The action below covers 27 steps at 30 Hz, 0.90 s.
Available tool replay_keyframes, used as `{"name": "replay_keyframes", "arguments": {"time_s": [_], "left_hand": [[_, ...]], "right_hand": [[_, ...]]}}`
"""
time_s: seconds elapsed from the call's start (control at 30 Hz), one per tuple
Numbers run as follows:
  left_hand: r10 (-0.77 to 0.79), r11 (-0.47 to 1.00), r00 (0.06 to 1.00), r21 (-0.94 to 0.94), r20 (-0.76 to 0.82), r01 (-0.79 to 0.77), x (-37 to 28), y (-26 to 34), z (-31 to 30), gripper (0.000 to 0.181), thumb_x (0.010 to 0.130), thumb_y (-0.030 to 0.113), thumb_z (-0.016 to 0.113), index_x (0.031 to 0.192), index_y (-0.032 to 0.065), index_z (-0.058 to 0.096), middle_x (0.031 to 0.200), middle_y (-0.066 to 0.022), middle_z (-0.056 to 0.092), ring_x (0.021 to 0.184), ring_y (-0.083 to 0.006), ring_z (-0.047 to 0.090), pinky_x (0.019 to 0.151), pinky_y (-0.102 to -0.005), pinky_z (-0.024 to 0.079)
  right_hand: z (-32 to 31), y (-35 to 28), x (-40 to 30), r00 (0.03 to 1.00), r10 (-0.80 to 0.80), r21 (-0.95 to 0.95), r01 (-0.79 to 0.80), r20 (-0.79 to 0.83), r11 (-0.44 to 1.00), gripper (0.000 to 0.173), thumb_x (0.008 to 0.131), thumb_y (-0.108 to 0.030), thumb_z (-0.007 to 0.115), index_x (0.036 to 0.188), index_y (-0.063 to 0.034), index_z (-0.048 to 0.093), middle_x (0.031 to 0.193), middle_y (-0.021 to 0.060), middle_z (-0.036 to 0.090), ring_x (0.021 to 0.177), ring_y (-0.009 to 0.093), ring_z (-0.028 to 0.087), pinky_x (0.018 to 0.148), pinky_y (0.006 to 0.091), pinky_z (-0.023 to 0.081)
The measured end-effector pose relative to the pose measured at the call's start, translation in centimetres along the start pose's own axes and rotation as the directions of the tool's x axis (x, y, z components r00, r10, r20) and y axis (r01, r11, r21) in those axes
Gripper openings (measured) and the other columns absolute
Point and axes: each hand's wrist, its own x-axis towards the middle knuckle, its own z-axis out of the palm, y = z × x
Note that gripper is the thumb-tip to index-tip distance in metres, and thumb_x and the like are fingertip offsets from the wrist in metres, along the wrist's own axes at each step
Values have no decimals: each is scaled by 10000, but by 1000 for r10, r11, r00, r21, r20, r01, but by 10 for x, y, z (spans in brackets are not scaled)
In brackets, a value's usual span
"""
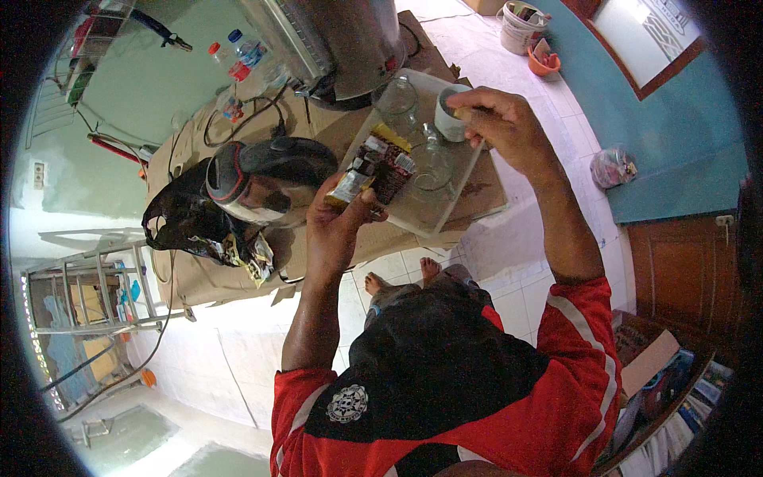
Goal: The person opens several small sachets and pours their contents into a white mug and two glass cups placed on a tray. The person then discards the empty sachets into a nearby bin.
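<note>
My left hand is closed on a strip of brown and yellow printed sachets, held over the near left side of a clear plastic tray. My right hand is over the rim of a white mug, its thumb and fingers pinched together; a small yellowish bit shows at the fingertips, too small to name. Whether the fingers also touch the mug, I cannot tell. Two glass mugs stand in the tray, one at its far end and one nearer to me.
An electric kettle lies left of the tray, beside a black plastic bag and an opened wrapper. A large metal container stands behind the tray on the cardboard-covered surface. Plastic bottles and a looped cable are at the back left.
</note>
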Motion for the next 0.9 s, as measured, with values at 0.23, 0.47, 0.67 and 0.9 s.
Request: {"name": "replay_keyframes", "arguments": {"time_s": [0.23,0.47,0.67,0.9], "left_hand": [[-73,966,993,253,93,47,21,20,15,386,894,106,692,1237,-5,557,955,-76,671,785,-124,636,654,-270,543],[-144,854,974,519,177,32,30,47,28,356,902,98,680,1228,-4,583,978,-68,680,831,-104,612,692,-252,502],[-111,875,967,483,231,-15,35,44,34,309,905,68,664,1202,1,612,1072,-85,690,942,-112,626,816,-274,509],[-12,799,962,581,272,-154,41,31,25,328,866,59,700,1183,25,624,1084,-109,670,975,-141,622,820,-299,506]], "right_hand": [[17,-17,4,991,-36,-76,45,127,996,332,904,-106,661,1217,-3,619,875,41,621,717,90,583,638,240,499],[14,1,10,984,-96,-267,134,152,954,413,825,-79,738,1218,-21,624,908,36,614,767,82,563,670,239,480],[17,8,5,927,-282,-334,354,246,874,356,804,-69,739,1148,-26,658,898,51,618,758,137,569,689,282,475],[15,14,1,946,-223,-298,289,236,910,180,812,-16,685,986,31,676,848,66,609,768,148,575,689,281,458]]}}
